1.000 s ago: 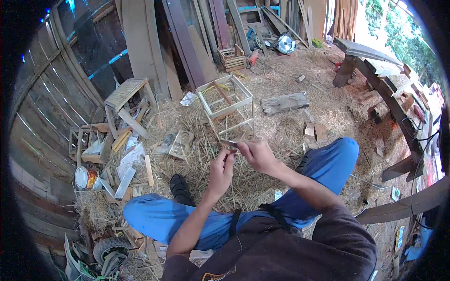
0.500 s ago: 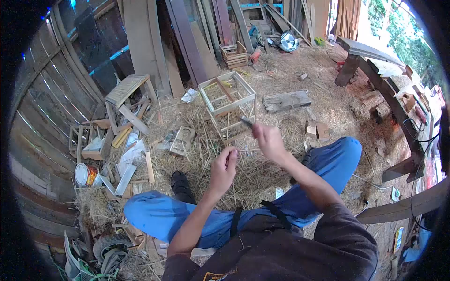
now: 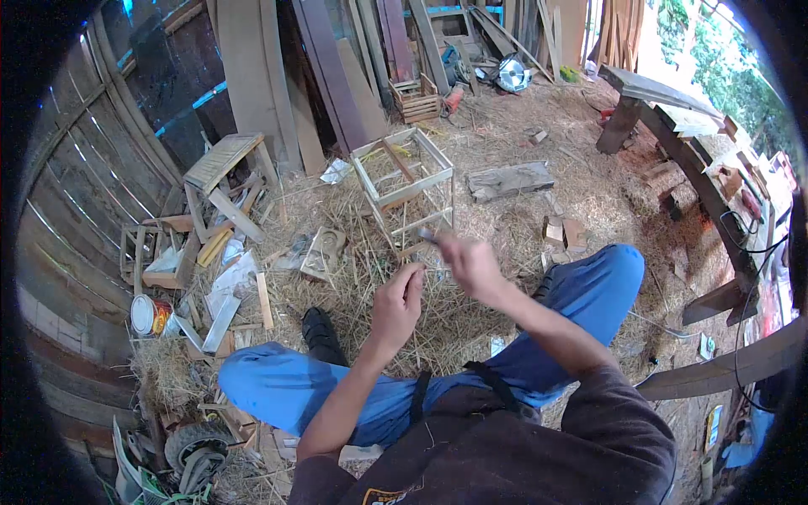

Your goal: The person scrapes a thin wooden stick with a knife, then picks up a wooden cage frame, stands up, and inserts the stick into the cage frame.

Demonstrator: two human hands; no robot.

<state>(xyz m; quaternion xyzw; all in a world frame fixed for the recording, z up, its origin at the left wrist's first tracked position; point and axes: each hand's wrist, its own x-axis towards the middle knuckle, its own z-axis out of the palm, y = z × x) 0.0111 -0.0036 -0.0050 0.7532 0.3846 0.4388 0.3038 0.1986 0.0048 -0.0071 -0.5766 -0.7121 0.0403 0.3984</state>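
My right hand (image 3: 476,271) is wrapped round a short tool with a grey metal end (image 3: 427,236), which points up and left; its handle is hidden in the fist. Close by on the left, my left hand (image 3: 399,301) is pinched, thumb against fingers, and I cannot tell what is between them. Both hands hang over the straw-covered ground (image 3: 421,328) between my knees. Just beyond them stands a frame of thin wooden bars (image 3: 410,198), its front corner close behind the tool.
A small wooden stool (image 3: 223,162) and a paint can (image 3: 151,315) stand left. A carved wood piece (image 3: 323,254) lies in the straw. Past the frame are a plank (image 3: 510,181), a slatted crate (image 3: 416,101) and leaning boards (image 3: 328,71). A heavy bench (image 3: 673,126) runs along the right.
My right hand has dropped slightly and moved a little left with the tool, whose metal end is lower. The left hand stays nearly in place, still pinched.
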